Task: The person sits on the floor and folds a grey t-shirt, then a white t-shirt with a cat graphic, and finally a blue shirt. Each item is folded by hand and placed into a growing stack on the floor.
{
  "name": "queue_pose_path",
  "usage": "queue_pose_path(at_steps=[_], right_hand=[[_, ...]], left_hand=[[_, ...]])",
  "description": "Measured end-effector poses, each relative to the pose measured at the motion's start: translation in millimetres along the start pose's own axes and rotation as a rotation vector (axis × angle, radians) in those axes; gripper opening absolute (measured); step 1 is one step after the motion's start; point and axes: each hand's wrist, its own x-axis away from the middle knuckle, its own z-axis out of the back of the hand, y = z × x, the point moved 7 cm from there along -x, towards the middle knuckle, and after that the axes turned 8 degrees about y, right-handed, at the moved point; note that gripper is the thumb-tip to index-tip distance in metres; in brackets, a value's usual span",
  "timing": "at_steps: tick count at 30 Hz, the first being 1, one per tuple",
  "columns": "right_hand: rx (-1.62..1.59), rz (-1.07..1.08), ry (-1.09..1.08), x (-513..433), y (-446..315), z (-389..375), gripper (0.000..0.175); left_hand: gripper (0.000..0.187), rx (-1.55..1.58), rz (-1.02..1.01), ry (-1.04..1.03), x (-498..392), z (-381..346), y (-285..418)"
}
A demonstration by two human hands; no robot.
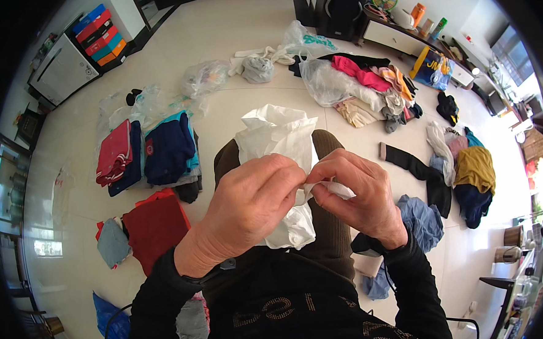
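Note:
A white bag or thin white sheet [276, 134], crumpled, lies over my knees. My left hand [259, 197] pinches its gathered middle between thumb and fingers. Close against it, my right hand [355, 188] grips a narrow twisted strip of the same white material, whose end sticks out past the fingers. Below my hands a crumpled part of the white material [295, 228] hangs in my lap. Whether it is plastic, paper or cloth I cannot tell.
Folded dark blue clothes [169, 149], a folded pink garment [115, 152] and a dark red garment [157, 226] lie at left. A mixed clothes pile [363, 82] sits ahead. Black trousers [409, 162] and a mustard garment [474, 170] lie at right. Clear plastic bags [207, 78] lie ahead.

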Motion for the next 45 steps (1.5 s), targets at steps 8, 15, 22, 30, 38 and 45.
queue_pose_path(at_steps=[8,15,22,30,38,45], right_hand=[[0.057,-0.124,0.063,1,5,6,0.023],[0.313,0.159,0.156,10,-12,9,0.028],[0.283,0.160,0.135,25,-7,2,0.027],[0.322,0.097,0.131,33,1,-6,0.027],[0.371,0.128,0.106,37,6,-13,0.030],[0.351,0.169,0.046,41,8,-17,0.034]], left_hand=[[0.026,0.091,0.076,-0.022,5,-7,-8],[0.020,0.246,0.253,-0.007,17,-15,-17],[0.018,0.349,0.384,0.031,31,-28,-24],[0.017,0.490,0.669,0.059,48,-43,-33],[0.022,0.587,0.814,0.125,59,-51,-39],[0.013,0.551,0.887,0.141,65,-54,-48]])
